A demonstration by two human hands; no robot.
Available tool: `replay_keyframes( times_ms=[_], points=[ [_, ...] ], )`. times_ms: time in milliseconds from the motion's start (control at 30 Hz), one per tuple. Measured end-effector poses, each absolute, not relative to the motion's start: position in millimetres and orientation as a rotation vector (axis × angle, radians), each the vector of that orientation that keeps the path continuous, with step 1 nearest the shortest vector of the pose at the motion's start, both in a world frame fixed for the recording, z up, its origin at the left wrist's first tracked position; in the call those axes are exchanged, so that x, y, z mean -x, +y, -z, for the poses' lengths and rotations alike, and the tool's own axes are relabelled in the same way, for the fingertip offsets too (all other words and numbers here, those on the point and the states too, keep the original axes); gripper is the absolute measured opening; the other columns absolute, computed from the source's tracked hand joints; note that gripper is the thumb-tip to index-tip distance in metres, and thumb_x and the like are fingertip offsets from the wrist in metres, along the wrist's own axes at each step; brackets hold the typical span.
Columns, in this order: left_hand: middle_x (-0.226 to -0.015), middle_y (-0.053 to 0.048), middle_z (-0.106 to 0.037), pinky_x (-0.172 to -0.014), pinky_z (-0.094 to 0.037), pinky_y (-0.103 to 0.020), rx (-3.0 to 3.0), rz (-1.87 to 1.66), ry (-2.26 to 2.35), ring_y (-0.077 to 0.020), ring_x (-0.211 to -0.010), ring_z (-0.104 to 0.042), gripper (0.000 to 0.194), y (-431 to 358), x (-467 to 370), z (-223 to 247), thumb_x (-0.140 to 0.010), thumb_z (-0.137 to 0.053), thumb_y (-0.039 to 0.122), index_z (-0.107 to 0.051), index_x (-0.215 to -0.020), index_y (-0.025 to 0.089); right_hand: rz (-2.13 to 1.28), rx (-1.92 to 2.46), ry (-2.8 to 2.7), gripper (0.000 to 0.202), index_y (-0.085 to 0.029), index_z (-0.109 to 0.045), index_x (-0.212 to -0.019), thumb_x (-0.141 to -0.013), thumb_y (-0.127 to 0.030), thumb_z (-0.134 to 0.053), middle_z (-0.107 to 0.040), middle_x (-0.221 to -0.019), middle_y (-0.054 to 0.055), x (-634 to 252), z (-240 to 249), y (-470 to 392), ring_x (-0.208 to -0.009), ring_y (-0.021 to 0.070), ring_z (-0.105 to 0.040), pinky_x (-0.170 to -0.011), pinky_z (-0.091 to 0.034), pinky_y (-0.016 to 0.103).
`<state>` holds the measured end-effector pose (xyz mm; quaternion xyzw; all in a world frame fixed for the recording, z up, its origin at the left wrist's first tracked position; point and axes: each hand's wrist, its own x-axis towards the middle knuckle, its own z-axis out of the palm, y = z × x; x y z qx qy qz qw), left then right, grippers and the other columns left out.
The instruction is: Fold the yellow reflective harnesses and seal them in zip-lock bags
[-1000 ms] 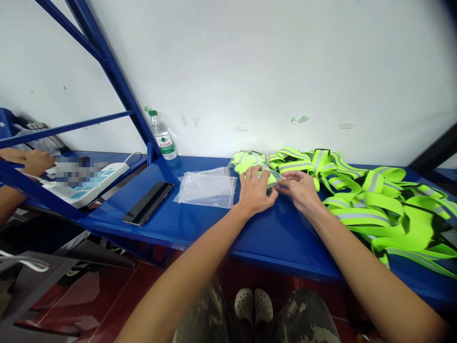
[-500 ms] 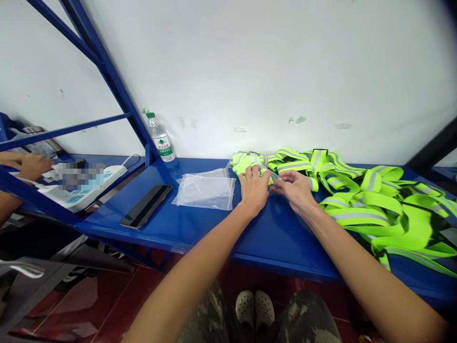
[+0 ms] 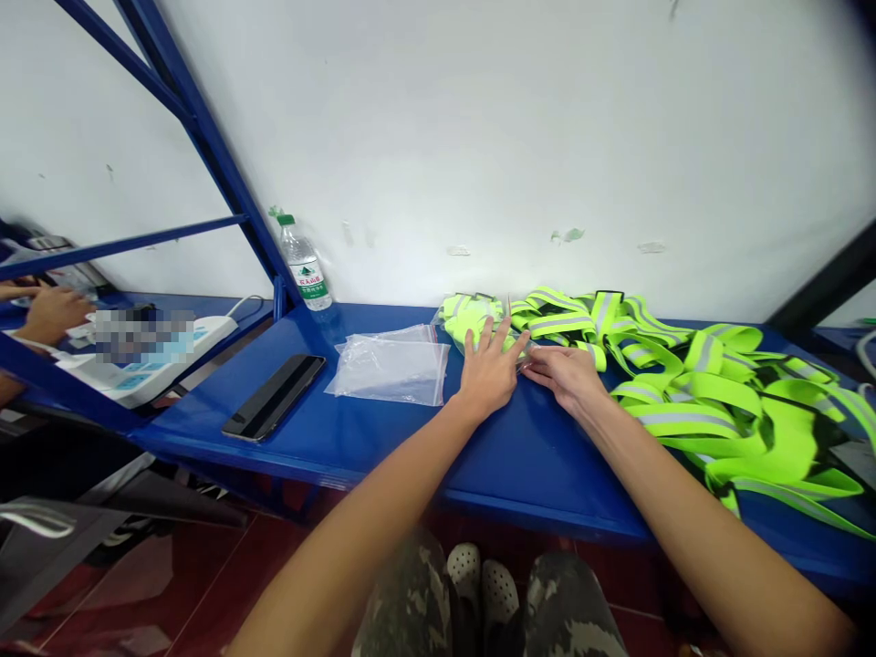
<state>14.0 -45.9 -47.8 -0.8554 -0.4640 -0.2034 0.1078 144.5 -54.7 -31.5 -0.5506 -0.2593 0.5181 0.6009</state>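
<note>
A clear plastic bag (image 3: 469, 316) with a folded neon-yellow reflective strap inside lies at the back of the blue table (image 3: 383, 433), near the wall. My left hand (image 3: 489, 370) rests flat on its near side, with the fingers spread. At the bag's right edge, the fingers of my right hand (image 3: 565, 372) are pinched together on the clear plastic. The fingertips are partly hidden. Flat zip bags (image 3: 390, 370) lie overlapping to the left of my left hand. A heap of loose neon-yellow reflective straps (image 3: 712, 420) with black parts spreads to the right.
A dark phone (image 3: 274, 397) lies at the table's left, and a water bottle (image 3: 306, 265) stands behind it. Past the blue frame post (image 3: 205, 155), a co-worker's hand (image 3: 58, 310) is beside a white power strip (image 3: 157, 356). The white wall (image 3: 479, 137) bounds the back.
My left hand's fingers have spread wider over the bag. My right hand's fingers have drawn closer together at its edge. The whole view has shifted slightly.
</note>
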Motion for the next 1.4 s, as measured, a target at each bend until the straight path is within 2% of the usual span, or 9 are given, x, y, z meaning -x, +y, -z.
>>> replay_keyframes(
  times_ms=[267, 500, 733, 867, 967, 1200, 1400],
  points=[
    [-0.164, -0.008, -0.03, -0.118, -0.026, -0.062, 2.463, 0.588, -1.491, -0.0353, -0.152, -0.02, 0.06, -48.1, -15.5, 42.4, -0.095, -0.042, 0.018, -0.035, -0.155, 0.025, -1.176, 1.244, -0.65, 0.019, -0.013, -0.066, -0.066, -0.079, -0.001, -0.06, -0.068, -0.058, 0.003, -138.9, 25.3, -58.9, -0.054, 0.0111, -0.064, -0.056, -0.061, 0.023],
    [-0.166, -0.008, -0.023, -0.118, -0.016, -0.067, 2.571, 0.683, -1.405, -0.0376, -0.154, -0.013, 0.06, -47.8, -14.8, 47.8, -0.098, -0.04, 0.047, -0.035, -0.155, 0.027, -1.105, 1.275, -0.647, 0.012, -0.012, -0.067, -0.07, -0.077, -0.004, -0.063, -0.064, -0.056, 0.0, -142.7, 32.5, -53.3, -0.047, 0.0077, -0.057, -0.048, -0.054, 0.018],
    [-0.168, -0.01, -0.016, -0.119, -0.011, -0.069, 2.648, 0.683, -1.397, -0.0388, -0.154, -0.007, 0.062, -48.2, -15.7, 45.5, -0.098, -0.04, 0.05, -0.033, -0.156, 0.028, -1.101, 1.332, -0.692, 0.018, -0.013, -0.063, -0.066, -0.083, -0.01, -0.062, -0.059, -0.052, -0.001, -145.2, 30.9, -53.4, -0.044, 0.0083, -0.055, -0.045, -0.054, 0.02],
    [-0.166, -0.005, -0.024, -0.121, -0.015, -0.062, 2.684, 0.785, -1.508, -0.03, -0.155, -0.014, 0.053, -51.6, -12.9, 38.6, -0.103, -0.024, 0.037, -0.038, -0.153, 0.028, -1.103, 1.313, -0.665, 0.02, -0.013, -0.062, -0.064, -0.082, -0.004, -0.059, -0.059, -0.05, 0.0, -145.7, 24.5, -55.6, -0.046, 0.0098, -0.058, -0.053, -0.06, 0.025],
    [-0.164, -0.003, -0.03, -0.123, -0.018, -0.057, 2.699, 0.852, -1.547, -0.0261, -0.154, -0.017, 0.052, -50.6, -11.4, 35.9, -0.101, -0.027, 0.029, -0.04, -0.151, 0.025, -1.11, 1.303, -0.631, 0.019, -0.013, -0.061, -0.066, -0.082, -0.003, -0.059, -0.063, -0.054, 0.001, -146.6, 22.6, -56.3, -0.05, 0.0115, -0.063, -0.056, -0.062, 0.027],
    [-0.161, -0.002, -0.035, -0.12, -0.022, -0.057, 2.599, 0.863, -1.624, -0.028, -0.152, -0.023, 0.053, -46.7, -12.7, 37.6, -0.094, -0.045, 0.034, -0.046, -0.147, 0.032, -1.175, 1.255, -0.625, 0.019, -0.014, -0.062, -0.066, -0.078, 0.002, -0.062, -0.065, -0.057, 0.001, -147.9, 25.2, -56.1, -0.054, 0.0098, -0.064, -0.061, -0.061, 0.021],
    [-0.156, -0.002, -0.043, -0.117, -0.026, -0.054, 2.541, 0.856, -1.599, -0.0267, -0.147, -0.031, 0.05, -49.9, -9.9, 35.8, -0.093, -0.048, 0.038, -0.049, -0.143, 0.031, -1.081, 1.285, -0.721, 0.02, -0.013, -0.062, -0.063, -0.077, 0.001, -0.063, -0.061, -0.055, -0.001, -148.2, 31.2, -50.9, -0.051, 0.0087, -0.06, -0.056, -0.058, 0.021]
  ],
)
